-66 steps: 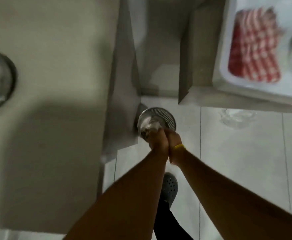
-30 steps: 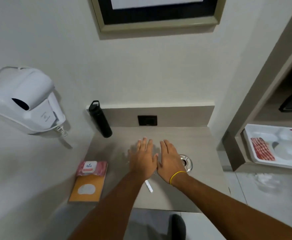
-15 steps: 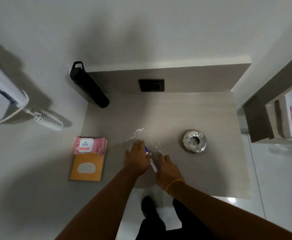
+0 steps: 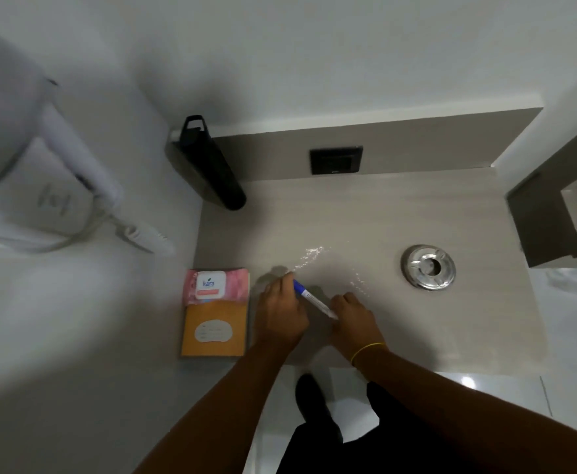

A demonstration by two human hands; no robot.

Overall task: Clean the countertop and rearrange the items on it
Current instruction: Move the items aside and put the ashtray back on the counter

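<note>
Camera closer | both hands [image 4: 282,314] [image 4: 353,319] pinch pen [image 4: 314,300] | ashtray [image 4: 428,267] right, wipes [image 4: 217,285] left

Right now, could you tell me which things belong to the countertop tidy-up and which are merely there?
Belongs:
blue-capped white pen, between both hands
pink wipes pack
orange notebook
black bottle
round steel ashtray
white spilled specks

Merely there:
white wall hairdryer
black socket

Both forearms reach forward, bare. Left hand [image 4: 282,311] palm down, fingers curled. Right hand [image 4: 355,318] palm down beside it, apart; yellow band on wrist.
</note>
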